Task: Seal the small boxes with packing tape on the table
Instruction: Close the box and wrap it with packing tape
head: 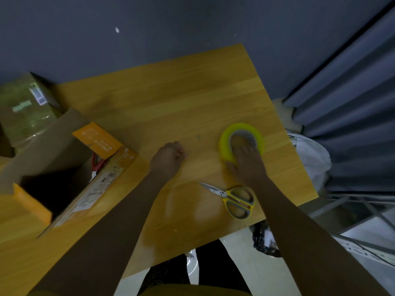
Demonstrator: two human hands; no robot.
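Observation:
A yellow roll of packing tape (243, 130) lies flat on the wooden table (171, 103) at the right. My right hand (248, 165) rests on the roll's near edge, fingers reaching into its core and thumb against the outer rim. My left hand (167, 160) sits on the table's middle with its fingers curled into a loose fist, nothing visible in it. An open cardboard box with orange flaps (70, 167) stands at the left; its inside is dark. No small box shows on the table's middle.
Yellow-handled scissors (233, 198) lie near the table's front right edge, just left of my right forearm. Red-handled scissors (97, 163) poke out beside the open box. A wrapped greenish package (23, 110) stands at the far left. Bags (310, 159) sit beyond the right edge.

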